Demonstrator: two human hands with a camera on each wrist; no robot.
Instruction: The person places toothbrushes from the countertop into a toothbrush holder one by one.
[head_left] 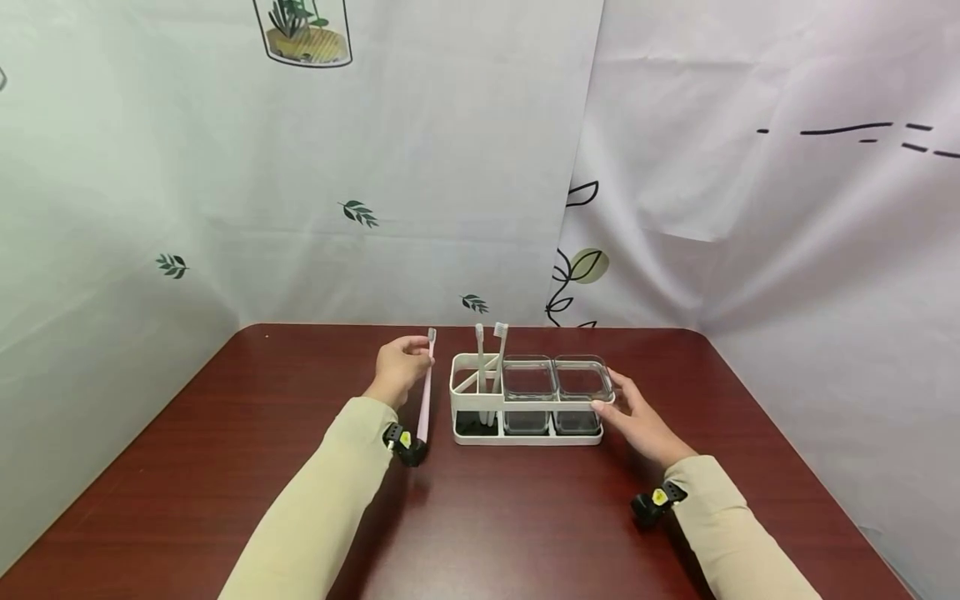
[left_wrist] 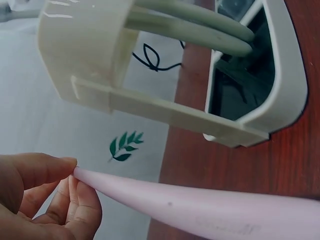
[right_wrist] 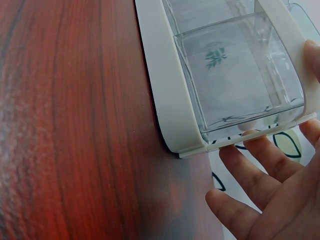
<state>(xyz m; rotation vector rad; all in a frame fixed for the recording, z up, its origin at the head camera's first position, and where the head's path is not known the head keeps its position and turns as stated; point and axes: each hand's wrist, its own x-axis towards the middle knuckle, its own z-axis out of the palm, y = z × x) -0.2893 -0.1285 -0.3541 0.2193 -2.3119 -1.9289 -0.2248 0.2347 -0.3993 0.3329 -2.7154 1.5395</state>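
My left hand (head_left: 401, 367) pinches a pink toothbrush (head_left: 425, 412) near its bristle end, left of the white toothbrush holder (head_left: 551, 406). The brush's thick handle slants down toward the wrist camera; in the left wrist view its pink handle (left_wrist: 210, 205) runs apart from the holder. Two pale toothbrushes (head_left: 481, 358) stand in the holder's left section, bristles up. Two clear square cups (head_left: 528, 382) sit in its middle and right sections. At the right end, my right hand (head_left: 637, 421) grips the frame, thumb on the front rim and fingers against the side, seen closer in the right wrist view.
The holder stands on a dark red wooden table (head_left: 510, 517), toward its far edge. A white curtain (head_left: 450, 167) printed with leaves hangs behind and along both sides. Each wrist wears a black strapped camera (head_left: 408, 450).
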